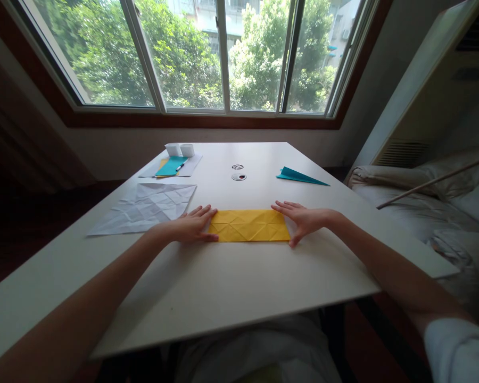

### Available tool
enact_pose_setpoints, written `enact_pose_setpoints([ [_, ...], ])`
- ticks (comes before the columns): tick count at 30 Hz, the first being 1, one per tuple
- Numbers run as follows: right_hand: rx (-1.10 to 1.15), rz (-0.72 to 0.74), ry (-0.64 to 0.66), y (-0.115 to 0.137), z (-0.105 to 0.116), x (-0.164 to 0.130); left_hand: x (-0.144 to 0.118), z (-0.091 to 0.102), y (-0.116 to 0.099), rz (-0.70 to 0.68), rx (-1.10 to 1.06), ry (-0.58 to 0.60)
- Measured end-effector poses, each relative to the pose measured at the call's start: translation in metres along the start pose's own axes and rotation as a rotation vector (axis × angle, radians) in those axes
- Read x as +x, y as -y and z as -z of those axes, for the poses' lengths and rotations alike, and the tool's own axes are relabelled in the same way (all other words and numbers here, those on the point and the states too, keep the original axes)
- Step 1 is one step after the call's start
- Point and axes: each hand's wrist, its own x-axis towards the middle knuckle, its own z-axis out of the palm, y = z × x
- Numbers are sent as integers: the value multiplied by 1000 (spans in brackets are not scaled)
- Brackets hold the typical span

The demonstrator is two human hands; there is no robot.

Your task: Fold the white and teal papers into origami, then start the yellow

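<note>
- A white tabletop [239, 287] is seen below a wide window [207, 58], with a bed [435, 207] beside its right edge.
- A crumpled, creased white sheet [146, 207] is laid flat near the left edge of the tabletop, well apart from the near edge.
- A yellow paper [249, 225], folded to a long rectangle and marked with creases, is laid flat at the middle of the tabletop, its long sides parallel to the near edge.
- The left hand [193, 226] is pressed flat on the left end of the yellow paper, fingers [203, 211] stretched out and held close together, nothing gripped.
- The right hand [303, 219] is pressed flat on the right end of the yellow paper, fingers [283, 207] spread slightly and extended, nothing gripped.
- A teal folded paper [299, 176] is set toward the far right corner.
- A teal sheet [171, 166] with a pen [179, 167] on it is placed on white paper near the far left corner, just in front of two small white boxes [179, 149].
- Two round cable holes [238, 172] are seen in the tabletop beyond the yellow paper.
</note>
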Motion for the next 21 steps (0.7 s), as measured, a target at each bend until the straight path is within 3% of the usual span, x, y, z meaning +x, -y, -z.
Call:
enact_pose_setpoints([
  [9, 163, 192, -123, 13, 13, -9, 7, -6, 15, -32, -10, -90],
  [14, 187, 202, -153, 15, 18, -12, 7, -7, 16, -28, -24, -91],
  [21, 222, 335, -243, 12, 15, -7, 7, -4, 12, -21, -16, -98],
])
